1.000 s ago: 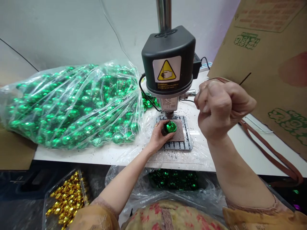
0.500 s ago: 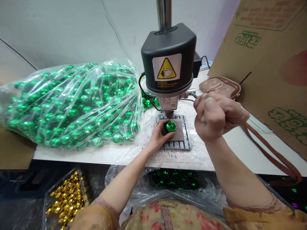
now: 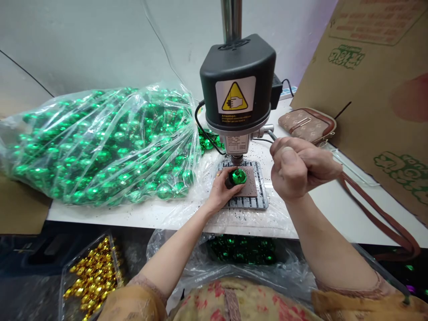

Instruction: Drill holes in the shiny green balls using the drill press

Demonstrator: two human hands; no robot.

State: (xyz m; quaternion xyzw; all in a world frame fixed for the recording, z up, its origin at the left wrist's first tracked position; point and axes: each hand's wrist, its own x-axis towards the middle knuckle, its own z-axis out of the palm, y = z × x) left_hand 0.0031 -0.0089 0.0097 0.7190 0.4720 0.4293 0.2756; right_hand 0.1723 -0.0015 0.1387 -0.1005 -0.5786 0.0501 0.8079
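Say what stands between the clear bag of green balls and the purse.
In the head view: the drill press, and some green balls partly behind it.

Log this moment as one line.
left hand: around green ball beneath drill press | right hand: fist closed on lever | left of press: plastic bag of green balls

Single view from the wearer's head, facing forward and down towards a nearby drill press (image 3: 238, 84) at upper centre.
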